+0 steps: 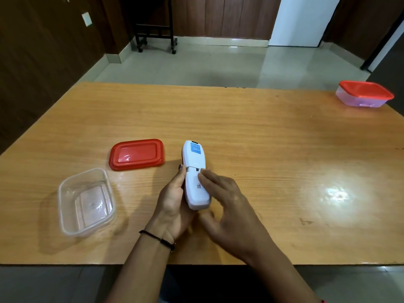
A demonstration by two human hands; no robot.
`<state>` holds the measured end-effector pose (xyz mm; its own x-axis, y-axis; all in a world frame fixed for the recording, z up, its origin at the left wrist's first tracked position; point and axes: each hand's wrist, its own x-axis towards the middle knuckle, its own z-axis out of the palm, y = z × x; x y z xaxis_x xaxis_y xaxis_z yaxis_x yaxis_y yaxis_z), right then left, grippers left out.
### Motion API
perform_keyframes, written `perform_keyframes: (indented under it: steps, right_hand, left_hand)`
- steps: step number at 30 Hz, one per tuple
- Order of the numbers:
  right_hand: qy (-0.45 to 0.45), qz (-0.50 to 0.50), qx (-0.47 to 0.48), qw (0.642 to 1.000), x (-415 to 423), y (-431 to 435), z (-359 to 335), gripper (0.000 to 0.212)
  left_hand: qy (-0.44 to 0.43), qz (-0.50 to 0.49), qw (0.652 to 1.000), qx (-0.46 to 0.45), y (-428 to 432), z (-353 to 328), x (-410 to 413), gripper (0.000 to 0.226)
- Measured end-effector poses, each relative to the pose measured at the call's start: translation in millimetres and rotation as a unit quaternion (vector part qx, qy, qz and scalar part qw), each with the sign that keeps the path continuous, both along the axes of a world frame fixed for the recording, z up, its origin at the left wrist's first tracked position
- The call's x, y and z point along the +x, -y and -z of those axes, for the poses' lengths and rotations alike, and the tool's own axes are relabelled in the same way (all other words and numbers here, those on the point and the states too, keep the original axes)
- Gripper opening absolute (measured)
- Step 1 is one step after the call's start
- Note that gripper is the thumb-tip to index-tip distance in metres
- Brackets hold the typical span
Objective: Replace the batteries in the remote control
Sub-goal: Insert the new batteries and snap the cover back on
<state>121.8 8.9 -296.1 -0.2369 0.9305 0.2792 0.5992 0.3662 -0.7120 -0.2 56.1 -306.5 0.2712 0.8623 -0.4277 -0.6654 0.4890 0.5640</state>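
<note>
A white remote control [194, 169] lies face down in my left hand [175, 204], held just above the wooden table [262, 138], with a blue label near its far end. My left hand grips its left side from below. My right hand [227, 204] rests on the battery cover [195, 189] on the near half, fingertips at the cover's far edge. A thin gap shows where the cover meets the body. No batteries are visible.
An open clear plastic box [86, 202] sits at the left, with its red lid [136, 154] lying beside it farther back. A second clear box with a red lid on [365, 94] stands at the far right corner. The table's near edge runs below my wrists.
</note>
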Motion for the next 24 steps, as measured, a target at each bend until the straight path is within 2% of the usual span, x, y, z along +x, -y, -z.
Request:
perform_keyframes:
  steps: [3,8,11,13,14,16,18,20,23,24]
  right_hand:
    - [0.048,0.006,-0.02,0.999,-10.4,3.0,2.0,0.072]
    - [0.068,0.052,0.012,0.996,-9.8,-4.5,9.3,0.064]
    - [0.124,0.075,0.036,0.989,-11.0,-2.6,8.1,0.062]
    - [0.117,0.069,0.022,0.99,-10.8,-2.3,7.9,0.061]
    - [0.079,0.055,-0.004,0.995,-8.8,-3.0,7.7,0.059]
    - [-0.089,0.02,-0.085,0.992,-4.3,-6.1,3.7,0.045]
    - [-0.253,0.004,-0.146,0.956,-2.2,-7.1,-3.5,0.04]
    - [-0.36,0.03,-0.173,0.916,-0.8,-7.7,-3.0,0.048]
    - [-0.479,0.051,-0.26,0.837,1.3,-8.5,-3.4,0.049]
    - [-0.487,0.049,-0.276,0.827,2.4,-8.5,-5.1,0.045]
  left_hand:
    - [0.008,-0.007,1.0,-0.007,-2.7,0.2,-1.7,0.057]
    - [-0.007,0.012,1.0,0.019,1.9,2.3,3.8,0.061]
    - [-0.013,-0.002,0.999,0.042,2.7,2.0,5.4,0.058]
    - [-0.015,-0.011,0.998,0.055,2.9,0.6,4.0,0.057]
    - [-0.012,-0.009,0.998,0.058,3.4,-0.9,3.1,0.056]
    - [-0.007,0.001,0.998,0.067,3.8,-1.7,1.7,0.051]
    - [-0.022,0.006,0.996,0.086,4.0,-0.3,2.6,0.045]
    - [-0.054,0.003,0.992,0.118,3.0,1.6,5.3,0.041]
    - [-0.113,0.01,0.98,0.161,3.7,0.9,8.9,0.04]
    - [-0.134,0.012,0.976,0.171,4.4,0.1,9.8,0.039]
